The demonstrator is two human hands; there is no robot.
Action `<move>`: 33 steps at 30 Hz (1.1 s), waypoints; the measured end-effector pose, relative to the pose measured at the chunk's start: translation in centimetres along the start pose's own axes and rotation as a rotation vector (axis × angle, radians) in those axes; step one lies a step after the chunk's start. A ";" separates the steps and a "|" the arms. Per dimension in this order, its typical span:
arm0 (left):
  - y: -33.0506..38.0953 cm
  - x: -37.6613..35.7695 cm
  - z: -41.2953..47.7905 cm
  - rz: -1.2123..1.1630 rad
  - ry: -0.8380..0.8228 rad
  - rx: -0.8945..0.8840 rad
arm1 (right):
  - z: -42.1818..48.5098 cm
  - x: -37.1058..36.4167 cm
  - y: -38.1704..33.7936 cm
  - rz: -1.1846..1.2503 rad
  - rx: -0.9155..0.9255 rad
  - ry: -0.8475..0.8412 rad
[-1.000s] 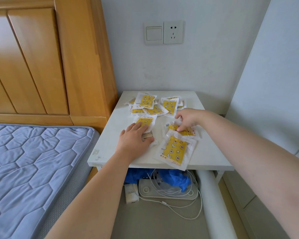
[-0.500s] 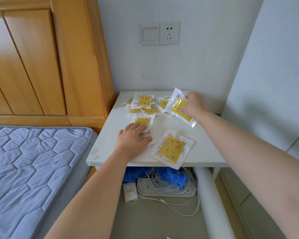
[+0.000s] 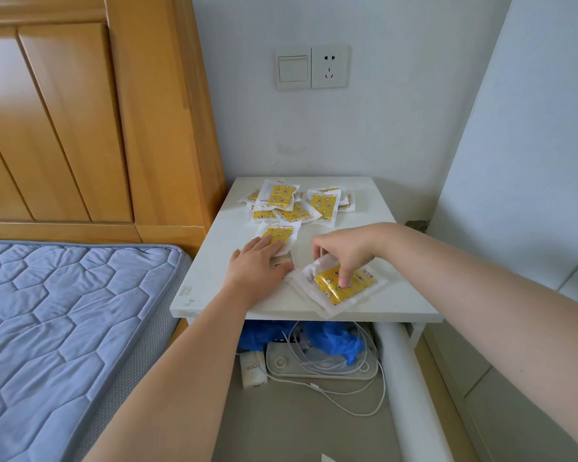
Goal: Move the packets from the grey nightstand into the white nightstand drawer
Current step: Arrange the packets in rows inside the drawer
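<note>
Here, left grip [image 3: 257, 265] lies flat on the middle packet [image 3: 280, 233]; right grip [image 3: 345, 250] pinches the near packet [image 3: 330, 292].

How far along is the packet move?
Done: nothing visibly; no drawer in view, and all packets lie on the nightstand top. In hand: the right hand pinches the front packet near the edge; the left hand rests flat on a second packet. Left: those plus the back pile.
</note>
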State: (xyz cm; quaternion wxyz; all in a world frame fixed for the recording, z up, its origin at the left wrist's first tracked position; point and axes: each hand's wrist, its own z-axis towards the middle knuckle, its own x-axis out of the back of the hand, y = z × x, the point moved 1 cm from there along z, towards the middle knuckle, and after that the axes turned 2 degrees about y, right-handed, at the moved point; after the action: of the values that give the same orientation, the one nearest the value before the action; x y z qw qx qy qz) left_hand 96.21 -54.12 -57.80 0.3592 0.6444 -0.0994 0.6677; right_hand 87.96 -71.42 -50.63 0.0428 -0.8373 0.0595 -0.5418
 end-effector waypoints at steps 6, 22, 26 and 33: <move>0.0 0.0 -0.1 -0.007 0.006 0.007 | -0.9 -0.2 2.7 0.200 -0.156 0.148; -0.2 1.2 -0.2 -0.321 0.323 0.157 | -0.4 -7.1 -0.1 1.033 -0.506 1.227; 1.3 2.7 1.0 0.099 0.021 0.472 | -0.2 -7.1 0.0 1.042 -0.495 1.219; 4.2 4.0 2.3 0.341 -0.397 0.364 | 0.2 -7.2 0.2 1.101 -0.469 1.213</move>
State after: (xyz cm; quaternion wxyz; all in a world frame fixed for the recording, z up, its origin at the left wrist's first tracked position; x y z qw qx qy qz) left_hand 95.80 -57.13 -52.28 0.0942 0.7900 -0.1532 0.5862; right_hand 85.23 -70.57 -57.29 0.0863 -0.2409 0.5814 -0.7723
